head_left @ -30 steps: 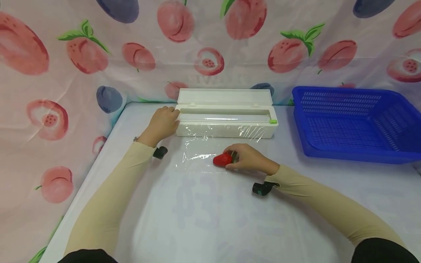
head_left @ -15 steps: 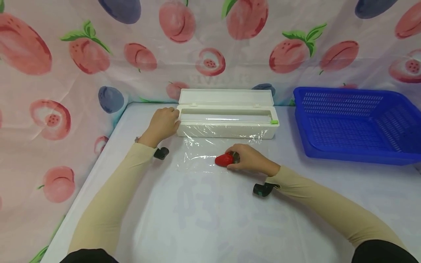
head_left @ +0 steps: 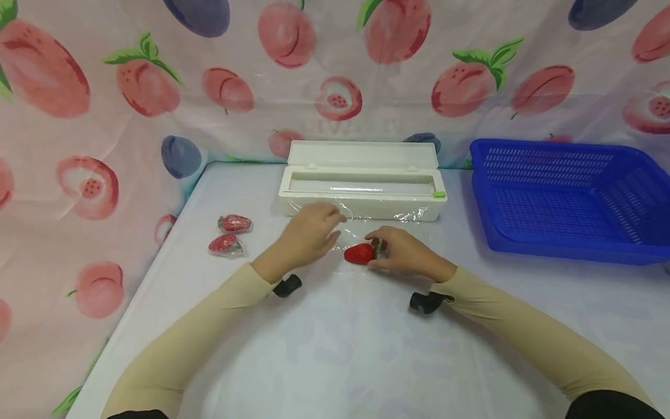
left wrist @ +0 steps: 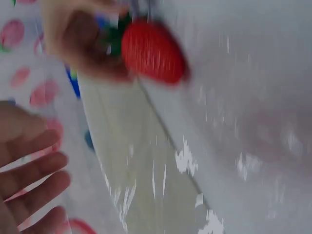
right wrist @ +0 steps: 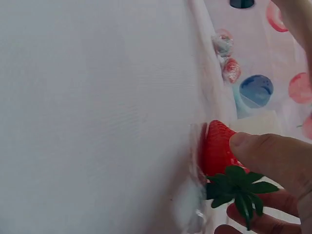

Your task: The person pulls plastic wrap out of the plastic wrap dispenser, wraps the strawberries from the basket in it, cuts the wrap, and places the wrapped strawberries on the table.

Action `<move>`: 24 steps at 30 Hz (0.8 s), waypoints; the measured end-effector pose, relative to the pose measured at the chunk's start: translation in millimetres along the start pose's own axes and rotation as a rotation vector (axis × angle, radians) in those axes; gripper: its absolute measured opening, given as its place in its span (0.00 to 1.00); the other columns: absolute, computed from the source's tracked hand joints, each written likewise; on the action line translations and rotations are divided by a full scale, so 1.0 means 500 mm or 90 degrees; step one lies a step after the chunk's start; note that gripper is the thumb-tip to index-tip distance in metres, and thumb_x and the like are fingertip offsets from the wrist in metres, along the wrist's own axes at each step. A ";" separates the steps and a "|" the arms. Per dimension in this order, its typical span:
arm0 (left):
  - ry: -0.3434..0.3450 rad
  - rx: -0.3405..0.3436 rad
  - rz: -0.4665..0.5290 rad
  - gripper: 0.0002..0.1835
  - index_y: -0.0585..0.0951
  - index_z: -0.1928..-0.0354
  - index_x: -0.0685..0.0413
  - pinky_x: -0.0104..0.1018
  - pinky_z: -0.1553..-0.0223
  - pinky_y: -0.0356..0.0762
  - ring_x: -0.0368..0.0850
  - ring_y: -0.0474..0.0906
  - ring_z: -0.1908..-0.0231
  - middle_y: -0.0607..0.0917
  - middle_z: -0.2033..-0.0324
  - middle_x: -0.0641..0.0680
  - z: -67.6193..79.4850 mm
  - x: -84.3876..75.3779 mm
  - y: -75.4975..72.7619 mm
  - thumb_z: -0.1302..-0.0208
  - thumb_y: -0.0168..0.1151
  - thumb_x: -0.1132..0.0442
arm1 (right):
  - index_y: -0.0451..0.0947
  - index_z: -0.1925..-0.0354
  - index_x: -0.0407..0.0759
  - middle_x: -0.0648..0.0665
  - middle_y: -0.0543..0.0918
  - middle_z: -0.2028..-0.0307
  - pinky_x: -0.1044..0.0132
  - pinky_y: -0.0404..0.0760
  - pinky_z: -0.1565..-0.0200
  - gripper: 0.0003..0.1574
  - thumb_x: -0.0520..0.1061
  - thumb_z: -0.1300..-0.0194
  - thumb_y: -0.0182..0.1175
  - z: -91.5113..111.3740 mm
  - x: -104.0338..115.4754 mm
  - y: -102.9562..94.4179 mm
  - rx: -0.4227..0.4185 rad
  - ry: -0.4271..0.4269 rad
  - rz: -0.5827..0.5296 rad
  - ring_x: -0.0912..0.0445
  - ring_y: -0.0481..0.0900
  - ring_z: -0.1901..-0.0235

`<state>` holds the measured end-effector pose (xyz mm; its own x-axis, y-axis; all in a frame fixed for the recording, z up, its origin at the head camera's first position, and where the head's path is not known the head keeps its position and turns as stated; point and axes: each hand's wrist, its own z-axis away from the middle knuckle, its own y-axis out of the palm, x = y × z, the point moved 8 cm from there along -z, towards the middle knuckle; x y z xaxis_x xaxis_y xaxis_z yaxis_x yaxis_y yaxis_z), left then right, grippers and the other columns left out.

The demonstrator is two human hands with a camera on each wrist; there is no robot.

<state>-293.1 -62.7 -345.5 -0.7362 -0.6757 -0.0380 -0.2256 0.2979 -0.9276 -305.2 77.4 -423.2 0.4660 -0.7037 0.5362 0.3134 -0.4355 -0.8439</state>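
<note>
My right hand (head_left: 405, 251) pinches a red strawberry (head_left: 358, 254) around its green leafy end, thumb on one side and fingers on the other. The fruit lies sideways over a sheet of clear cling film (head_left: 342, 266), its tip toward my left hand. That film comes out of a white cling film dispenser (head_left: 366, 208) with its lid raised. In front of the dispenser's left part is my left hand (head_left: 309, 234), holding nothing. Its fingers (left wrist: 46, 165) look spread and fairly straight in the left wrist view, beside the shiny film.
Two film-wrapped strawberries, one farther (head_left: 235, 223) and one nearer (head_left: 226, 245), lie on the white table left of my left hand. A blue plastic basket (head_left: 570, 254) stands at the right. A fruit-print cloth (head_left: 387, 110) hangs behind the table.
My left hand has left the dispenser's left end and come right and nearer, toward the strawberry. The two wrapped strawberries it covered now show. My right hand keeps its hold almost unmoved.
</note>
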 end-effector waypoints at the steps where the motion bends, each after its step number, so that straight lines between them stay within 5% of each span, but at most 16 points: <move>1: 0.020 0.031 0.014 0.13 0.80 0.54 0.56 0.43 0.47 0.74 0.51 0.78 0.53 0.82 0.57 0.55 0.001 -0.023 0.013 0.41 0.62 0.63 | 0.75 0.48 0.39 0.46 0.81 0.62 0.64 0.77 0.61 0.33 0.48 0.51 0.72 0.004 0.001 -0.007 -0.008 0.001 -0.001 0.55 0.76 0.63; 7: 0.062 0.134 0.053 0.16 0.79 0.52 0.55 0.40 0.49 0.75 0.49 0.79 0.57 0.81 0.57 0.54 0.011 -0.082 0.072 0.43 0.64 0.62 | 0.71 0.63 0.41 0.45 0.77 0.62 0.61 0.77 0.62 0.22 0.48 0.51 0.71 0.044 0.005 -0.042 -0.071 0.013 0.055 0.53 0.76 0.62; 15: 0.066 0.177 0.059 0.20 0.76 0.46 0.55 0.41 0.44 0.72 0.50 0.76 0.51 0.79 0.52 0.55 0.019 -0.090 0.110 0.42 0.62 0.62 | 0.78 0.71 0.46 0.50 0.76 0.69 0.65 0.75 0.68 0.12 0.45 0.55 0.72 0.083 0.041 -0.019 -0.075 -0.141 0.189 0.59 0.72 0.72; 24: 0.076 0.199 0.010 0.22 0.74 0.42 0.54 0.40 0.45 0.72 0.47 0.75 0.50 0.77 0.51 0.52 0.015 -0.094 0.133 0.39 0.59 0.60 | 0.81 0.73 0.46 0.50 0.76 0.73 0.63 0.75 0.72 0.06 0.41 0.54 0.68 0.074 0.049 -0.004 -0.104 -0.195 0.264 0.57 0.73 0.76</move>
<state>-268.7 -16.4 -408.4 -0.8121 -0.5829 -0.0264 -0.0207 0.0740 -0.9970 -264.0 82.0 -407.6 0.7507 -0.6499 0.1182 -0.0692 -0.2553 -0.9644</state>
